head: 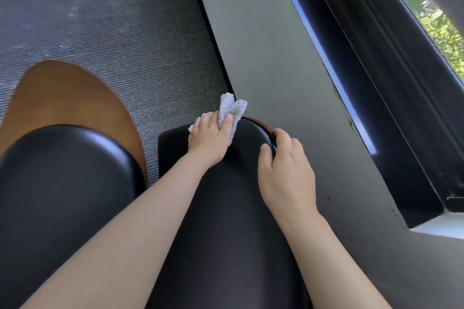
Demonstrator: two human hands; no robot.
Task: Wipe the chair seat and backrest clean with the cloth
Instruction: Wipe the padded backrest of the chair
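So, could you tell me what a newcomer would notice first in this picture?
At centre, the left hand holds a pale cloth against the black chair, while the right hand grips its rim. Next come a second chair with a wooden shell at left, and a bright window at upper right.

No legible text, label, brand mark, number or sign is found on any surface in view. The cloth (232,111) carries only a small dotted print, not lettering. The chair (226,208) upholstery and its wooden edge bear no readable marking.
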